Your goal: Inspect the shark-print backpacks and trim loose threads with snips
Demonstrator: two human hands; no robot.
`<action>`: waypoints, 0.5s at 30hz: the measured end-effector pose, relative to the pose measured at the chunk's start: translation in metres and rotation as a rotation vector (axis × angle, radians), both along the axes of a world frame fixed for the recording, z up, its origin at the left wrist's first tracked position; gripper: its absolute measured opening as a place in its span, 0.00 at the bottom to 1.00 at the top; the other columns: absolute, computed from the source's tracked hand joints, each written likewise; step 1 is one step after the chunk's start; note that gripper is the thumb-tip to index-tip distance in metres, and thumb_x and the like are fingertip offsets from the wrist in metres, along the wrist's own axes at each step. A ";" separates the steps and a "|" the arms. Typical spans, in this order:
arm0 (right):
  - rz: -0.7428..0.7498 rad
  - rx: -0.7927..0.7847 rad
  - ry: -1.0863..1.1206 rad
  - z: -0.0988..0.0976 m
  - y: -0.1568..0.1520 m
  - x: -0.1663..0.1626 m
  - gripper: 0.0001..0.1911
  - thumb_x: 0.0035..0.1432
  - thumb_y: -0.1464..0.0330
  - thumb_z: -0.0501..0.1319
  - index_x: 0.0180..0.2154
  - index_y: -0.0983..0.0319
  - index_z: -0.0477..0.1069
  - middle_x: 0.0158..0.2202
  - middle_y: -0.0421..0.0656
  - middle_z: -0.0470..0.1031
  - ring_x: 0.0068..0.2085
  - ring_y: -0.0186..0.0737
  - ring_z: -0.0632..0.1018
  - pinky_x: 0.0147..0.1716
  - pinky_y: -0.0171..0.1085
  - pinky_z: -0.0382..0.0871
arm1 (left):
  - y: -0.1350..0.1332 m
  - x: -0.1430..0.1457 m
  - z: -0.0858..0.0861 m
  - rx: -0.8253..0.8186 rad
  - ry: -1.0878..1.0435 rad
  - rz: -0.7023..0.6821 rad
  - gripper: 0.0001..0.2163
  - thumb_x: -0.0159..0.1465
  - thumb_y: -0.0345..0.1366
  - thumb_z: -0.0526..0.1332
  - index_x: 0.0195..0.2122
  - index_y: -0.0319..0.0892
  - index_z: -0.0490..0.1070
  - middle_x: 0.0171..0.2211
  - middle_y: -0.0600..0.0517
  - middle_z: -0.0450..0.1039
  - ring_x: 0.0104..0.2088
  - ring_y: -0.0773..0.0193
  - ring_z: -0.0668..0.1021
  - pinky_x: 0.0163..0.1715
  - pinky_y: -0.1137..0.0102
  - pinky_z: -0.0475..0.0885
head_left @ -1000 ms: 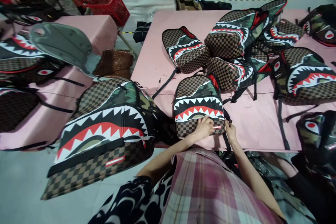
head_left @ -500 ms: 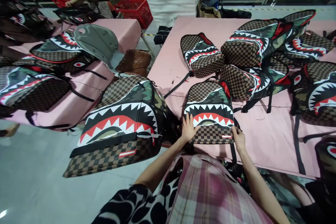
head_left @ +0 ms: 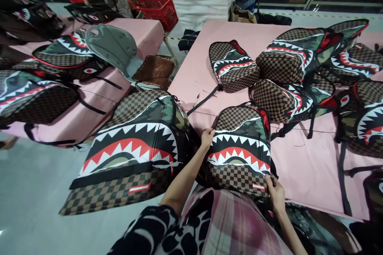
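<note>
A checkered backpack [head_left: 239, 151] with a printed shark mouth lies in front of me at the table's near edge, its bottom close to my apron. My left hand [head_left: 207, 138] grips its left side edge, at the height of the upper teeth. At the lower right side, near the small red label, my right hand [head_left: 275, 192] is closed on the edge; some of its fingers are hidden behind the bag. To the left, a larger-looking shark-mouth backpack [head_left: 131, 147] leans with its checkered base toward the floor, touching neither hand.
Several similar backpacks [head_left: 235, 67] lie on the pink table [head_left: 196, 61], their straps trailing. A pen [head_left: 198, 96] rests there too. Left of it stand a grey chair [head_left: 112, 46], a brown woven bag [head_left: 154, 69] and another pink-covered table [head_left: 146, 34]. Behind are a red crate [head_left: 158, 11] and a person in orange.
The held backpack has come toward me and its bottom now reaches my apron. My left hand has shifted from the lower front up to the left side edge. My right hand stays at the lower right.
</note>
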State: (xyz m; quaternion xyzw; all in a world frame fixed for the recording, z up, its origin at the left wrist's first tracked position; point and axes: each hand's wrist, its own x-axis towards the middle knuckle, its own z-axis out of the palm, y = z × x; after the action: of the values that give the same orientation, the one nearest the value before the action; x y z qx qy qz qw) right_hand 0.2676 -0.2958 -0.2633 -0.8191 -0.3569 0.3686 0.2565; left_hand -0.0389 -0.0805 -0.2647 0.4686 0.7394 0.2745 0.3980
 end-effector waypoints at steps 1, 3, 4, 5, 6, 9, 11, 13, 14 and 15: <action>-0.010 -0.019 0.017 0.002 0.002 0.004 0.32 0.49 0.49 0.53 0.47 0.64 0.72 0.44 0.49 0.76 0.48 0.51 0.74 0.44 0.42 0.69 | 0.013 0.000 -0.004 -0.020 -0.028 0.009 0.10 0.57 0.36 0.57 0.31 0.37 0.75 0.27 0.47 0.75 0.35 0.58 0.76 0.39 0.66 0.69; -0.036 -0.052 0.019 0.008 0.007 0.014 0.32 0.48 0.48 0.55 0.45 0.64 0.73 0.44 0.49 0.76 0.48 0.52 0.74 0.46 0.43 0.67 | 0.029 -0.003 -0.012 -0.057 -0.086 0.020 0.08 0.53 0.37 0.62 0.24 0.36 0.74 0.21 0.50 0.73 0.29 0.60 0.76 0.33 0.70 0.70; -0.049 -0.052 0.000 0.011 0.011 0.019 0.31 0.47 0.48 0.55 0.44 0.64 0.73 0.44 0.50 0.76 0.49 0.53 0.73 0.47 0.43 0.67 | 0.033 -0.005 -0.015 -0.073 -0.115 0.025 0.07 0.51 0.36 0.63 0.22 0.36 0.74 0.19 0.50 0.72 0.27 0.61 0.76 0.31 0.71 0.69; -0.055 -0.042 -0.025 0.015 0.018 0.023 0.31 0.47 0.49 0.56 0.44 0.64 0.74 0.44 0.50 0.76 0.49 0.53 0.73 0.47 0.44 0.66 | 0.036 -0.007 -0.018 -0.088 -0.141 0.031 0.06 0.49 0.35 0.65 0.21 0.36 0.74 0.18 0.51 0.71 0.26 0.62 0.75 0.29 0.72 0.69; -0.050 -0.025 -0.047 0.020 0.026 0.025 0.30 0.48 0.49 0.55 0.44 0.64 0.73 0.44 0.51 0.76 0.49 0.53 0.73 0.47 0.44 0.66 | 0.037 -0.009 -0.021 -0.101 -0.164 0.039 0.06 0.48 0.34 0.65 0.20 0.36 0.74 0.17 0.51 0.71 0.24 0.63 0.75 0.28 0.72 0.69; 0.045 0.038 -0.085 0.037 0.067 0.017 0.28 0.50 0.52 0.54 0.45 0.64 0.72 0.44 0.51 0.75 0.48 0.51 0.74 0.45 0.42 0.66 | 0.040 -0.014 -0.026 -0.127 -0.207 0.083 0.04 0.46 0.31 0.66 0.19 0.36 0.74 0.16 0.51 0.70 0.23 0.63 0.75 0.27 0.72 0.68; 0.192 0.067 -0.121 0.048 0.101 -0.004 0.26 0.52 0.53 0.53 0.45 0.63 0.72 0.44 0.49 0.76 0.46 0.49 0.75 0.44 0.41 0.66 | 0.040 -0.015 -0.028 -0.132 -0.218 0.129 0.03 0.45 0.29 0.66 0.18 0.36 0.74 0.16 0.51 0.70 0.25 0.62 0.75 0.29 0.71 0.68; 0.385 0.066 -0.216 0.059 0.135 -0.036 0.26 0.54 0.53 0.51 0.48 0.60 0.70 0.42 0.47 0.77 0.43 0.47 0.76 0.42 0.40 0.67 | 0.038 -0.014 -0.029 -0.130 -0.227 0.179 0.02 0.45 0.29 0.66 0.19 0.36 0.75 0.16 0.50 0.71 0.27 0.61 0.76 0.30 0.71 0.68; 0.488 0.035 -0.293 0.064 0.150 -0.055 0.27 0.55 0.52 0.50 0.50 0.59 0.68 0.39 0.46 0.77 0.40 0.47 0.77 0.39 0.40 0.67 | 0.037 -0.014 -0.029 -0.125 -0.233 0.202 0.02 0.46 0.30 0.66 0.20 0.37 0.75 0.18 0.50 0.72 0.27 0.60 0.76 0.31 0.70 0.68; 0.590 0.002 -0.371 0.068 0.163 -0.074 0.28 0.56 0.51 0.50 0.53 0.59 0.64 0.36 0.46 0.78 0.38 0.47 0.78 0.37 0.40 0.67 | 0.034 -0.012 -0.029 -0.120 -0.238 0.223 0.02 0.47 0.30 0.65 0.21 0.37 0.75 0.19 0.49 0.73 0.28 0.60 0.76 0.31 0.70 0.68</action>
State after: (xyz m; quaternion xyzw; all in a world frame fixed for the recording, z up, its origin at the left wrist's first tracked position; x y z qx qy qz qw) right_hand 0.1940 -0.1325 -0.1952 -0.7334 -0.6193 0.2713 0.0705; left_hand -0.0514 -0.0461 -0.2939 0.3233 0.7494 0.3259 0.4771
